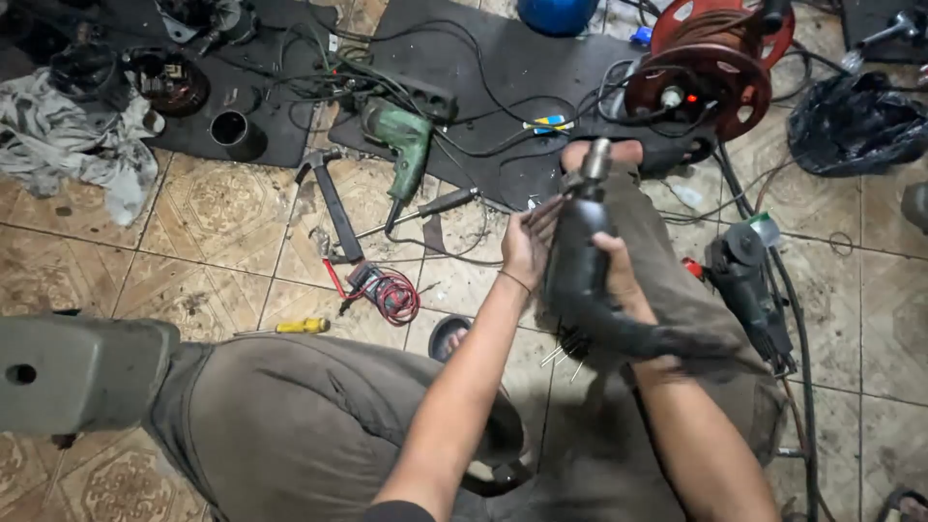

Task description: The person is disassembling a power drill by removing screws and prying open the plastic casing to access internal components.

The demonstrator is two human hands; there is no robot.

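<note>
Tiled floor littered with tools; at 3 o'clock both hands, left hand (527, 244) and right hand (619, 280), clasp 1 black drill (578, 261); green drill (406, 143) at 11.

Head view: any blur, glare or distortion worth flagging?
Head view: the black drill and right hand show motion smear, worst at the handle end; floor items like the green drill stay sharp; lighting is dim and even, without harsh glare; the edges look slightly wide-angle stretched.
</note>
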